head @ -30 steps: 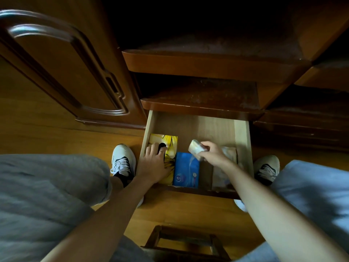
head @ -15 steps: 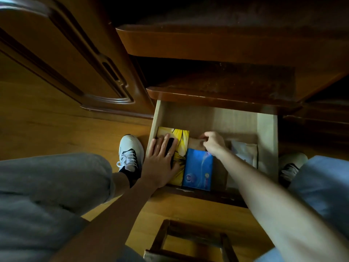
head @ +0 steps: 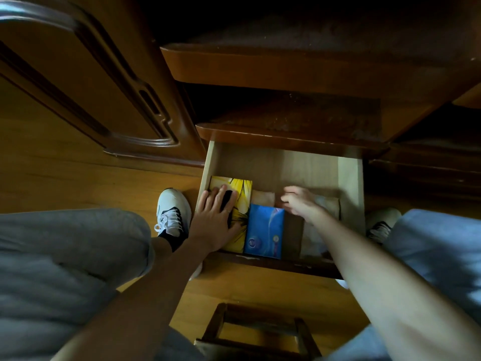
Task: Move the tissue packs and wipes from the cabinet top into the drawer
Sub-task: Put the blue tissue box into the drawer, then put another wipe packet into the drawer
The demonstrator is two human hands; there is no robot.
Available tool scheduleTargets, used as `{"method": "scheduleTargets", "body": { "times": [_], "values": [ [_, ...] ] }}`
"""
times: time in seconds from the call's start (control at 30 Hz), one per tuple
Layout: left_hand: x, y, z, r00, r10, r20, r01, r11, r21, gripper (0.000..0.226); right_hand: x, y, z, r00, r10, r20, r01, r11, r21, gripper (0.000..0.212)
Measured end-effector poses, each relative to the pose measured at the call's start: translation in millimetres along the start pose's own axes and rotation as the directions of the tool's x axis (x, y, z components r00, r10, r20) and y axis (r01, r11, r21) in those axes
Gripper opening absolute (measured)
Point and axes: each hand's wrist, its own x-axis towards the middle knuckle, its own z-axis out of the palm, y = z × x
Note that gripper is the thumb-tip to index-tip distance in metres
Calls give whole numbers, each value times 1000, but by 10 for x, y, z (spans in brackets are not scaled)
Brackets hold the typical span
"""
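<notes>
The open wooden drawer [head: 350, 183] holds a yellow pack [head: 240, 187] at its left, a blue pack [head: 264, 230] beside it, and a small beige pack [head: 263, 197] lying behind the blue one. A pale wrapped pack [head: 329, 204] lies at the right, partly under my right arm. My left hand [head: 214, 221] rests flat on the yellow pack with its fingers spread. Blurred with motion, my right hand [head: 299, 201] hovers just right of the beige pack, fingers loose and holding nothing.
A shelf edge [head: 286, 134] overhangs the back of the drawer, with a deeper cabinet ledge [head: 286, 66] above. A carved door [head: 91, 87] stands at the left. My knees and white shoes [head: 171, 212] flank the drawer. A small wooden stool [head: 257, 332] sits below.
My right hand carried the small beige pack down into the drawer, set it behind the blue pack and let go, drawing back to the right. The left hand stayed on the yellow pack.
</notes>
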Motion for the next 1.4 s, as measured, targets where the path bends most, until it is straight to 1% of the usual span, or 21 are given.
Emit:
{"method": "scheduleTargets", "body": {
  "times": [0.13, 0.2, 0.27, 0.37, 0.47, 0.5, 0.57, 0.67, 0.73, 0.77, 0.8, 0.83, 0.87, 0.93, 0.97, 1.03, 1.07, 1.17, 1.23, 1.3, 1.4],
  "values": [
    [106, -31, -344, 983, 7, 186, -12, 1000, 26, 85, -317, -43, -288, 990, -110, -91, 110, 994, -1, 37],
    [174, 13, -597, 965, -11, 262, 21, 999, -34, 84, -563, -175, -470, 984, -162, -71, 160, 987, -34, 32],
    [186, 102, -906, 972, -13, 237, 45, 990, -131, 83, -833, -361, -701, 966, -255, -47, 249, 962, -111, 28],
    [183, 262, -1531, 996, 15, 86, 3, 977, -212, 76, -1296, -725, -1142, 901, -424, -92, 406, 898, -167, 23],
    [190, 388, -2349, 979, 82, -185, -111, 982, -152, 57, -1822, -1167, -1606, 784, -603, -143, 571, 793, -213, 22],
    [188, 432, -2644, 942, 118, -313, -165, 978, -130, 49, -2010, -1324, -1767, 733, -658, -173, 624, 751, -215, 24],
    [190, 530, -3241, 813, 183, -552, -274, 958, -86, 37, -2388, -1636, -2076, 620, -744, -250, 707, 667, -234, 32],
    [252, 667, -4065, 605, 236, -761, -367, 930, -4, 28, -2831, -2070, -2472, 444, -827, -344, 767, 550, -331, 31],
    [390, 752, -4495, 547, 224, -807, -361, 932, 14, 24, -2978, -2334, -2725, 325, -853, -408, 771, 489, -409, 27],
    [490, 778, -4653, 547, 204, -812, -353, 936, -2, 23, -2995, -2465, -2849, 274, -859, -432, 748, 473, -465, 25],
    [607, 790, -4773, 564, 181, -806, -339, 940, -26, 23, -2972, -2591, -2967, 247, -860, -447, 707, 475, -524, 23],
    [738, 791, -4857, 593, 158, -790, -320, 946, -51, 23, -2921, -2709, -3079, 254, -856, -450, 654, 495, -573, 21],
    [878, 784, -4913, 628, 134, -767, -297, 952, -76, 25, -2842, -2810, -3177, 294, -849, -439, 598, 522, -608, 21],
    [1163, 743, -4980, 701, 100, -706, -252, 961, -114, 28, -2633, -2963, -3325, 417, -822, -387, 464, 559, -688, 28],
    [1303, 727, -5004, 734, 97, -672, -238, 964, -122, 29, -2514, -3027, -3369, 450, -816, -362, 399, 546, -737, 30],
    [1575, 717, -5056, 780, 109, -616, -237, 963, -129, 30, -2297, -3185, -3420, 441, -824, -355, 322, 515, -794, 29],
    [1706, 727, -5095, 784, 121, -609, -247, 961, -127, 30, -2202, -3291, -3435, 437, -825, -358, 300, 509, -807, 27],
    [2108, 780, -5316, 736, 151, -660, -258, 964, -66, 31, -1942, -3668, -3468, 453, -827, -332, 227, 467, -854, 23],
    [2421, 785, -5535, 711, 150, -687, -204, 979, 3, 36, -1735, -3911, -3506, 446, -837, -318, 217, 446, -868, 28],
    [2764, 736, -5777, 747, 105, -656, -92, 994, 55, 42, -1518, -4114, -3542, 426, -842, -332, 216, 451, -866, 43],
    [3253, 568, -6054, 843, -31, -538, 86, 993, 77, 52, -1168, -4341, -3620, 373, -862, -344, 175, 429, -886, 56]
  ]
}}
